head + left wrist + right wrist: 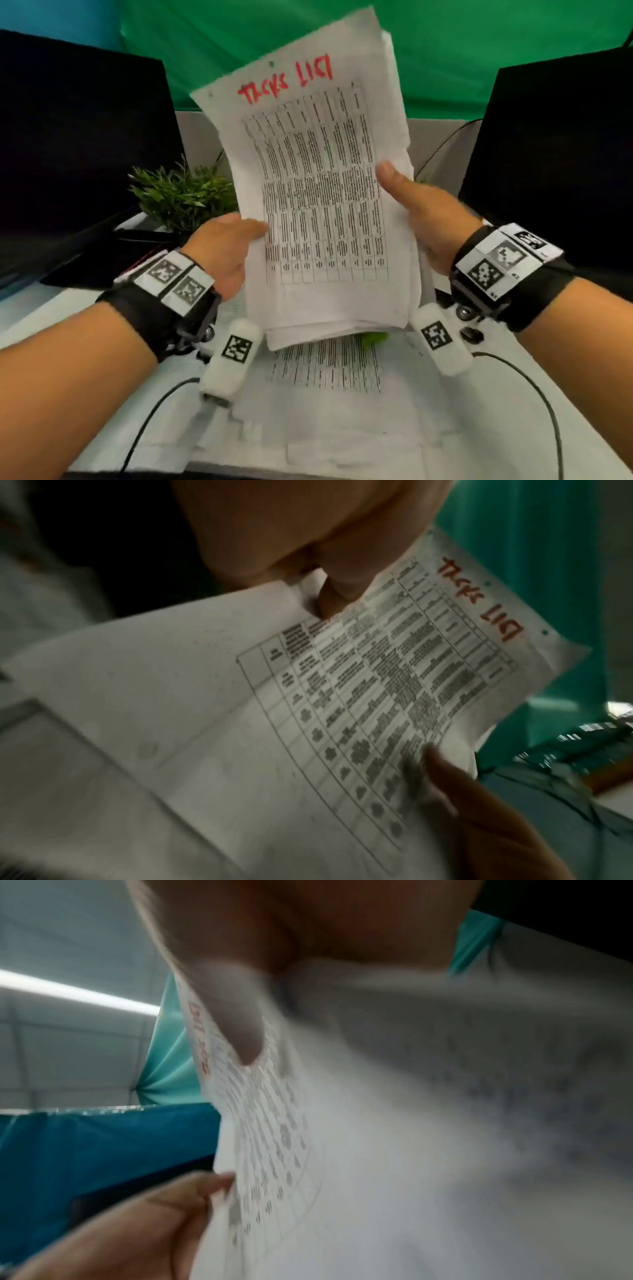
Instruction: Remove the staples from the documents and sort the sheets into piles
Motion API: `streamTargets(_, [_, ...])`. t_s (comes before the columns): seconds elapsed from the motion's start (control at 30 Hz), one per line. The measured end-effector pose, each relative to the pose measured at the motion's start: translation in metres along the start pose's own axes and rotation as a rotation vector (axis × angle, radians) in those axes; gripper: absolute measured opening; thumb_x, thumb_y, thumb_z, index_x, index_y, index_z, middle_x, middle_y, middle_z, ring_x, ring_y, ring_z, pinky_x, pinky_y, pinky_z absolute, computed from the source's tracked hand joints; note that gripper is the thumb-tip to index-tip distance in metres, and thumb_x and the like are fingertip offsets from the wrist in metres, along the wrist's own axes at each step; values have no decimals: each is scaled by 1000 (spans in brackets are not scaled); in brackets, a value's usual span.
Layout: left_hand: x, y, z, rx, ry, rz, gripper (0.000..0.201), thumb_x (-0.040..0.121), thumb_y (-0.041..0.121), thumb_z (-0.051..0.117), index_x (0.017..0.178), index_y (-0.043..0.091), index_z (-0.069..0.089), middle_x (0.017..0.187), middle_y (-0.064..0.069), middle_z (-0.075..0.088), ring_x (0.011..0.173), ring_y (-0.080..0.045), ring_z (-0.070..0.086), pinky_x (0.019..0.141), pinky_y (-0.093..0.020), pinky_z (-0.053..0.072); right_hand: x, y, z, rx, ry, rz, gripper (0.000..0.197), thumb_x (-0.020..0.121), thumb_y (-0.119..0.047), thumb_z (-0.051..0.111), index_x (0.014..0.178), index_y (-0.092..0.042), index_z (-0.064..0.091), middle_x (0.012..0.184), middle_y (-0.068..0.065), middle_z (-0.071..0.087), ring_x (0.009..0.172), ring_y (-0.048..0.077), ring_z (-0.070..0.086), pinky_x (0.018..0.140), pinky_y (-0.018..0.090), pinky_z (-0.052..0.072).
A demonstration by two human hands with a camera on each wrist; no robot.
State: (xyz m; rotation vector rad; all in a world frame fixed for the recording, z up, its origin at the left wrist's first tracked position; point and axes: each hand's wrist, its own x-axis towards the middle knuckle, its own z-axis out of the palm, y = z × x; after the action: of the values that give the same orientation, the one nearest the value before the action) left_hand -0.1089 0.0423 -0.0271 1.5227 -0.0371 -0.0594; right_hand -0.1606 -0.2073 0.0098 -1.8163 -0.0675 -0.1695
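Observation:
A thick bundle of white sheets [318, 192] is held upright above the desk, its top sheet printed with a table and red handwriting near the far edge. My left hand [226, 246] grips its left edge, thumb on the front. My right hand [418, 212] grips the right edge, thumb pressed on the printed table. In the left wrist view the same top sheet [342, 696] shows with my left thumb [339, 593] on it. In the right wrist view the bundle [377, 1123] is blurred. More printed sheets [325, 377] lie flat on the desk beneath. No staple can be made out.
A green object [375, 337] peeks from under the bundle's lower edge. A small potted plant [181, 195] stands behind my left hand. Dark monitors [75, 144] flank both sides. Black cables [534, 383] loop across the desk.

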Motion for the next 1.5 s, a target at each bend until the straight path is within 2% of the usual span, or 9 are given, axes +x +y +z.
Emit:
streamTargets(0.1, [7,36,17,266,231,274,24,96,17,58,117,6,62,120,-18,69,109,-36,67,90,-43,59,22,-14,-3,-166,208,-118,29,82,-26,81,107,-14,72,91,-2,76,76,11,74,77,36,63])
streamTargets(0.2, [10,54,34,226,322,485,9,98,13,50,107,14,54,101,-2,64,83,-18,61,70,-28,53,47,-12,-3,-120,329,-173,30,78,-17,83,107,-12,75,97,2,77,86,19,75,83,42,61])
streamTargets(0.37, [18,4,33,222,235,361,9,98,17,47,89,18,46,81,-1,48,68,-20,43,59,-30,37,53,46,2,30,245,-69,29,80,-11,81,108,-11,74,102,6,77,91,26,75,87,50,59])
streamTargets(0.5, [21,-15,29,188,233,336,18,94,25,48,103,14,60,90,-2,65,81,-25,59,72,-34,53,48,75,4,169,219,-56,24,79,-5,80,96,-19,75,101,4,78,94,26,75,91,52,57])
streamTargets(0.6, [24,-3,38,167,215,417,17,101,14,43,104,2,54,79,-1,57,64,-15,47,45,-17,39,55,61,3,242,268,-102,24,80,-3,79,97,-20,74,100,3,78,93,26,75,89,52,58])
streamTargets(0.8, [26,-13,37,57,186,345,20,101,17,44,110,5,59,107,-12,70,91,-23,61,82,-39,52,47,64,6,319,263,-88,31,79,-2,80,107,-14,71,105,8,77,97,29,74,91,54,57])
streamTargets(1.13, [28,-21,32,54,110,369,21,103,18,47,107,4,62,101,-19,70,88,-25,60,81,-40,50,47,63,1,280,253,-59,35,78,-1,80,110,-11,70,104,6,77,96,26,75,91,53,57])
streamTargets(1.27, [29,-23,33,44,75,369,21,105,23,50,115,15,67,112,-1,76,107,-21,70,97,-46,55,46,62,2,259,254,-55,37,77,0,80,111,-9,70,105,6,77,96,26,75,91,52,57])
streamTargets(1.5, [32,-7,31,219,98,555,28,102,30,51,117,11,64,112,-5,74,105,-25,70,94,-52,56,42,41,-1,214,268,-94,33,78,-2,81,107,-14,71,103,5,78,94,25,75,89,52,58])
